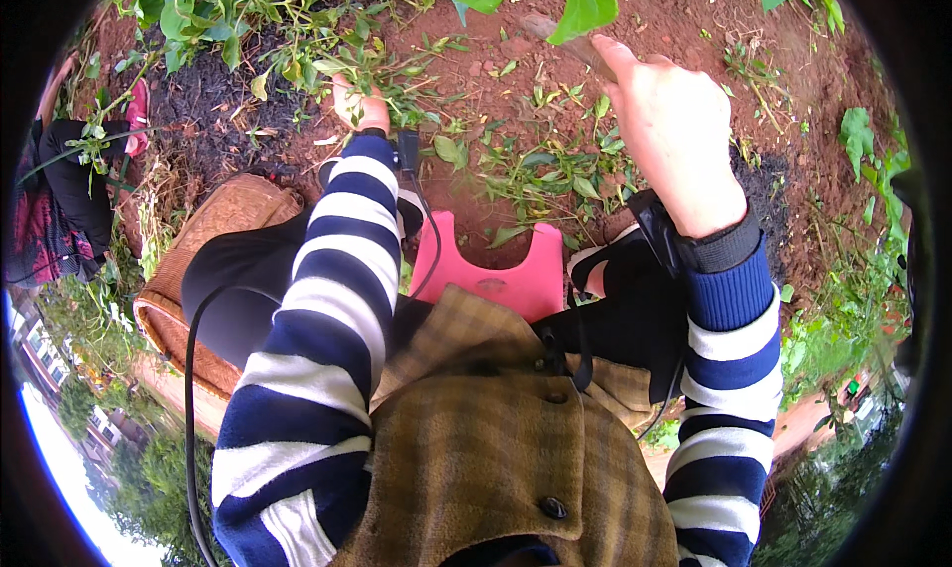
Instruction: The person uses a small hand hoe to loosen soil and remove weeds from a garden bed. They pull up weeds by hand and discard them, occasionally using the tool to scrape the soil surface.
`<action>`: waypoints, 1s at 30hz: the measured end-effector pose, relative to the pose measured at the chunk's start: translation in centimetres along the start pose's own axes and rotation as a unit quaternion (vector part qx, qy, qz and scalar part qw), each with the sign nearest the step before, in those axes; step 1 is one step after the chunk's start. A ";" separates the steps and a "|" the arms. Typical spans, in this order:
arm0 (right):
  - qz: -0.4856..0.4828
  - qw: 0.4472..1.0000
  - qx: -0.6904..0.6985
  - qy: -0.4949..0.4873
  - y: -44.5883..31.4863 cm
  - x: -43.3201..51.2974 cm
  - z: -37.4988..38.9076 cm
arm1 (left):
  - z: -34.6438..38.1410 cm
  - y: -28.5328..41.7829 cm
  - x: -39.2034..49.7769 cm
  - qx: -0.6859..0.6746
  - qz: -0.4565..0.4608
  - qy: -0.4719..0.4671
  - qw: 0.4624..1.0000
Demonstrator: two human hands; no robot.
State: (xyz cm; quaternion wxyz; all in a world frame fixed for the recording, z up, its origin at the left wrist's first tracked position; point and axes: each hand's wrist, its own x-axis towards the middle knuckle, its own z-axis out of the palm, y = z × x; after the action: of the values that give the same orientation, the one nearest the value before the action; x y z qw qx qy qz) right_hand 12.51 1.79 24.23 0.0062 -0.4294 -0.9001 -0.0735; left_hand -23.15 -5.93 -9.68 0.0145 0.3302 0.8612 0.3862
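Note:
My left hand (361, 107) is closed around the stems of leafy green plants (405, 95) at the edge of a dense patch. My right hand (673, 125) grips a brownish hand tool (569, 43), which slants up and left over the red soil. A broad green leaf (584, 2) partly covers that tool, so its exact kind is unclear. Between my two hands, loose plants with leaves and stems (554, 165) lie scattered on the ground. A pink plastic stool (487, 273) stands between my feet, below those plants.
A woven basket (216, 232) lies on its side by my left leg. Another person's leg and pink shoe (138, 117) show at far left. Dark, ash-like ground (216, 99) borders the plant patch. More vines (859, 139) grow at right. A black cable (190, 388) loops beside my left arm.

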 end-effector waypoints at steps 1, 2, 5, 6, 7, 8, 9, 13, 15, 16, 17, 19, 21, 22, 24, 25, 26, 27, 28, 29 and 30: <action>0.002 1.000 0.000 -0.004 -0.1 0.1 -0.1 | 0.5 -1.8 1.5 -0.014 -0.022 0.017 1.000; 0.005 1.000 -0.001 -0.008 -0.2 0.2 -0.2 | 1.1 -3.6 3.0 0.005 -0.010 0.035 0.999; 0.005 1.000 0.001 -0.012 -0.5 0.5 -0.6 | 1.8 -9.4 6.1 0.203 -0.057 0.023 0.977; 0.004 1.000 0.002 -0.012 -0.6 0.6 -0.8 | 1.9 -11.1 6.8 0.232 -0.079 0.001 0.970; 0.003 1.000 0.006 -0.015 -0.7 0.6 -0.9 | 1.9 -12.5 7.5 0.284 -0.078 -0.036 0.955; 0.003 1.000 0.008 -0.017 -0.7 0.6 -1.0 | 1.9 -13.5 8.1 0.362 -0.052 -0.079 0.927; 0.002 1.000 0.011 -0.018 -0.7 0.6 -1.0 | 1.5 -14.2 8.9 0.445 0.005 -0.121 0.887; -0.005 1.000 0.010 -0.014 -0.6 0.7 -1.1 | 0.5 -11.6 8.5 0.427 0.087 -0.175 0.883; -0.014 1.000 0.013 0.000 -0.6 0.8 -1.0 | -0.5 -8.1 7.5 0.525 0.157 -0.258 0.796; -0.009 1.000 0.011 -0.008 -0.6 0.9 -1.0 | -0.7 -5.9 7.0 0.533 0.163 -0.275 0.783; -0.007 1.000 0.012 -0.011 -0.7 1.0 -1.1 | -0.8 -3.9 4.9 0.482 0.179 -0.229 0.827; -0.006 1.000 0.007 -0.009 -0.7 1.2 -1.1 | -0.5 -0.2 0.8 0.217 0.116 -0.103 0.964; -0.011 1.000 0.005 -0.021 -0.9 1.1 -1.2 | 0.1 2.1 -1.8 0.025 -0.037 -0.134 0.990; -0.010 1.000 0.006 -0.015 -0.9 1.1 -1.2 | 0.5 2.8 -2.9 -0.047 -0.115 -0.147 0.981; 0.002 1.000 0.007 -0.027 -1.1 0.9 -1.2 | 0.6 3.0 -4.2 0.105 -0.060 -0.101 0.988; -0.002 1.000 0.005 -0.023 -1.1 0.7 -1.3 | 0.3 2.5 -4.0 0.307 0.016 -0.116 0.945; -0.006 1.000 0.002 -0.017 -1.1 0.6 -1.2 | -0.1 1.7 -3.3 0.323 0.038 -0.113 0.939; -0.009 1.000 0.000 -0.009 -1.1 0.5 -1.2 | -0.7 0.7 -2.5 0.302 0.029 -0.056 0.951; -0.005 1.000 0.004 -0.014 -1.1 0.5 -1.2 | -1.1 -0.4 -1.6 0.279 0.046 0.047 0.958; 0.000 1.000 0.005 -0.017 -1.1 0.6 -1.1 | -1.2 -1.4 -0.2 0.272 0.057 0.146 0.949; 0.004 1.000 0.007 -0.020 -1.0 0.6 -1.1 | -1.2 -2.6 1.3 0.323 0.045 0.193 0.926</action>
State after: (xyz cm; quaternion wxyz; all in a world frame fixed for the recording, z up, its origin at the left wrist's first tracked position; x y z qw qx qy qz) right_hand 11.29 1.50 25.24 -0.0085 -0.4343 -0.8988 -0.0590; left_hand -25.92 -7.26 -10.29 -0.2765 0.2746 0.9096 0.1439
